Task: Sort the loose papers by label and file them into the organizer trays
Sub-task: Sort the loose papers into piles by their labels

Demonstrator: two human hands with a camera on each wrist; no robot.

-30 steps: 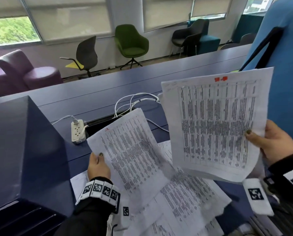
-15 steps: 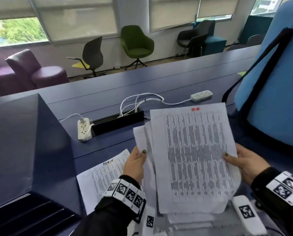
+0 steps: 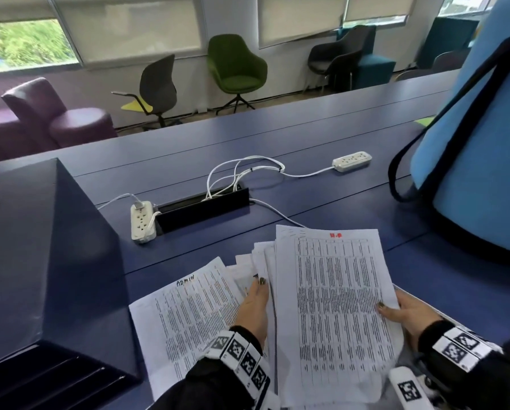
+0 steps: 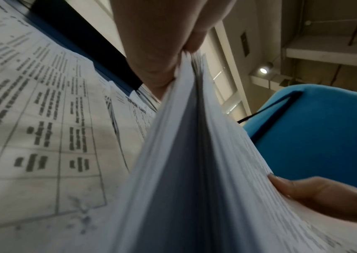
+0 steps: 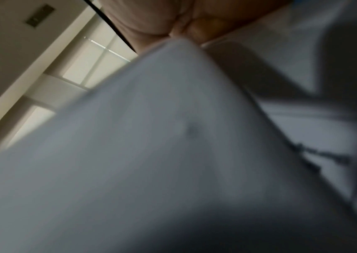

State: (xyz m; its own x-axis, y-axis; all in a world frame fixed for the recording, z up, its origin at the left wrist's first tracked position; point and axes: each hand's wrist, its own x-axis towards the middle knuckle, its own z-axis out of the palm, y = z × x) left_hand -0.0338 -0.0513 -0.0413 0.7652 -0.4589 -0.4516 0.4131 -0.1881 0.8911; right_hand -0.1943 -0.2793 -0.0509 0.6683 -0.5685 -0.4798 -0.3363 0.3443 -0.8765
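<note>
Both hands hold a stack of printed papers [image 3: 333,315] low over the blue table [image 3: 322,137]. The top sheet carries a red label at its head. My left hand [image 3: 255,303] pinches the stack's left edge, thumb on top; in the left wrist view the stack [image 4: 195,154] shows edge-on under that left hand [image 4: 162,42]. My right hand [image 3: 407,313] grips the right edge, thumb on the top sheet. A sheet marked ADMIN [image 3: 188,318] lies flat on the table left of the stack. The dark organizer [image 3: 49,261] stands at the left, its tray slots at the bottom left.
A blue bag [image 3: 473,149] with black straps stands at the right. Two white power strips [image 3: 141,220] [image 3: 351,160] and their cables lie around a black cable box [image 3: 202,208] in mid-table. Chairs line the far wall under the windows.
The two separate sheets held up a second ago have come together into one stack. The stack has come down toward the table, and the ADMIN sheet now lies uncovered.
</note>
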